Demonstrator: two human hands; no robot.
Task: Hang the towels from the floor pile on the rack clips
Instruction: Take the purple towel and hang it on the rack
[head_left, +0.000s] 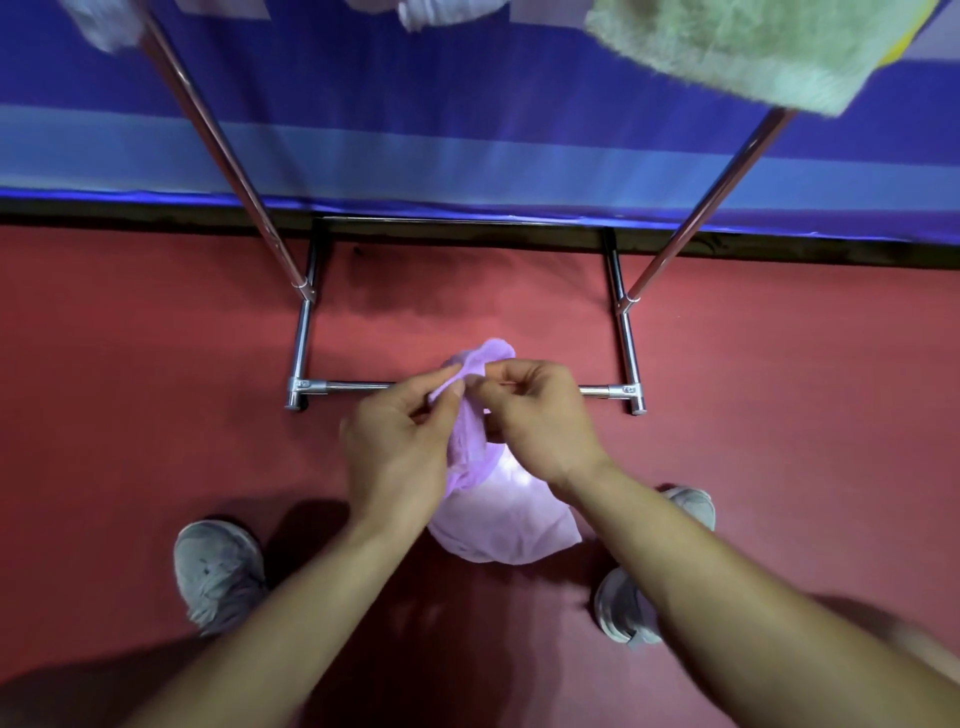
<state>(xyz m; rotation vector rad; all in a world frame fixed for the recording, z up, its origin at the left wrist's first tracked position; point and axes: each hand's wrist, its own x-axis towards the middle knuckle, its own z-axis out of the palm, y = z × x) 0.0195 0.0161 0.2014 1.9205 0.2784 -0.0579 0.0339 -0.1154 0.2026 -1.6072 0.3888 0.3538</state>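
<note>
At centre, the left hand (400, 441) and right hand (540, 421) each pinch the top edge of a lilac towel (504, 519) hanging above the red floor (156, 338). The metal rack (303, 338) stands at twelve o'clock, a green towel (753, 47) at one o'clock.

Lilac towel (498, 499) — crumpled, hanging above floor; green towel (748, 47) — hung on rack (218, 140)

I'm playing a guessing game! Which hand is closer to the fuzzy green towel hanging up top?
Right. The right hand pinches the purple towel below the green towel, on its side; the left hand pinches it too, farther left.
</note>
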